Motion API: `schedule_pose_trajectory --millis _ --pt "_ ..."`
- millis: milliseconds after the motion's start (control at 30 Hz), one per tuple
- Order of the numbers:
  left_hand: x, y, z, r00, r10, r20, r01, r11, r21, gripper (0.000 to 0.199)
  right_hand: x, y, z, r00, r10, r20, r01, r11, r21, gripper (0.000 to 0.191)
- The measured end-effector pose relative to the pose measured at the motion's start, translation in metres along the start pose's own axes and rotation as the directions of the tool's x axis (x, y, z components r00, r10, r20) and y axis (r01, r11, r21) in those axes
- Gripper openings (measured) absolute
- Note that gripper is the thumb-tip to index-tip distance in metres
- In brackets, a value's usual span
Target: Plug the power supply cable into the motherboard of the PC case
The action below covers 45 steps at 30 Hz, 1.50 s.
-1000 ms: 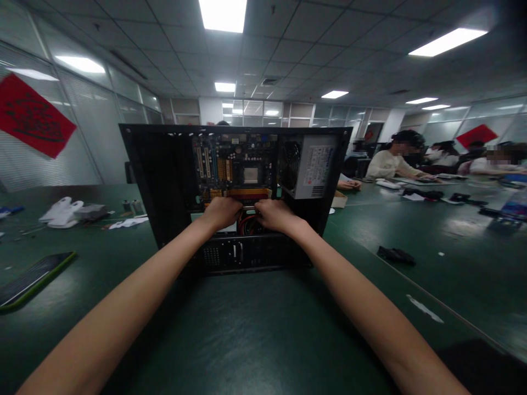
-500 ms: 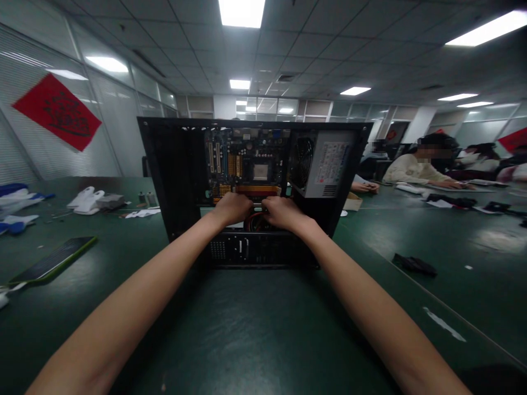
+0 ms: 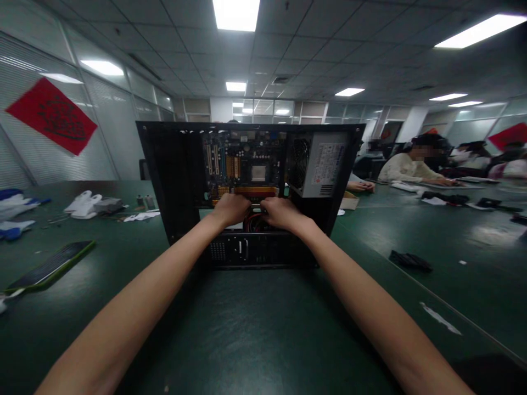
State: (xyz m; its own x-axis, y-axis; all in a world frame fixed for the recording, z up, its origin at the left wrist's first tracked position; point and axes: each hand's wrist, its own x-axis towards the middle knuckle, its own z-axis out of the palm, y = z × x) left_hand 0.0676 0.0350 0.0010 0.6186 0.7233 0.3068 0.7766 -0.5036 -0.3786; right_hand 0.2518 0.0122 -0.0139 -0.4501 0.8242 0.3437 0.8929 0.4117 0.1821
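Note:
An uncovered black computer case stands in front of me on the green table. Inside it are a motherboard with a bare square processor and, at the upper right, a grey power supply. Both hands reach in at the lower edge of the board, beside the red and yellow memory slots. My left hand is closed, its fingertips turned away from view. Close by on the right, my right hand is curled likewise. What they grip is hidden. Dark and red cables hang just below.
At left lie a green-edged black device, a white plastic bag and small bottles. A black cloth-like item and a white strip lie at right. A person sits across the table, beyond a cardboard box.
The view has turned slightly to the right and up, so the surroundings sit a little further left and lower. Both hands stay closed at the memory slots with hardly any movement.

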Motion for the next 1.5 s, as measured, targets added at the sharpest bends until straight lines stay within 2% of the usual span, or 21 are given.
schedule_pose_trajectory --millis 433,600,1000,1333,1500 --pt "0.004 -0.003 0.008 0.994 -0.011 -0.104 0.009 1.0 -0.018 0.031 0.001 0.0 0.001 1.0 -0.012 -0.012 0.012 1.0 0.02 0.021" --pt "0.003 -0.003 0.008 0.997 -0.027 -0.073 0.026 0.999 -0.025 0.031 0.001 0.0 0.0 0.999 -0.029 -0.015 0.029 0.999 0.038 0.021" --pt "-0.002 -0.003 0.003 0.999 0.033 -0.044 -0.032 0.999 0.023 0.031 0.0 -0.002 -0.002 0.999 -0.019 0.028 0.017 0.998 0.057 0.027" --pt "0.001 0.002 -0.002 0.997 0.083 -0.01 -0.082 0.995 0.061 0.032 0.0 0.0 -0.001 1.0 -0.029 -0.001 0.029 0.997 0.065 0.023" --pt "0.002 0.002 -0.002 0.995 0.09 -0.031 -0.087 0.993 0.075 0.033 0.001 0.001 0.001 0.999 -0.033 -0.02 0.034 0.997 0.068 0.023"
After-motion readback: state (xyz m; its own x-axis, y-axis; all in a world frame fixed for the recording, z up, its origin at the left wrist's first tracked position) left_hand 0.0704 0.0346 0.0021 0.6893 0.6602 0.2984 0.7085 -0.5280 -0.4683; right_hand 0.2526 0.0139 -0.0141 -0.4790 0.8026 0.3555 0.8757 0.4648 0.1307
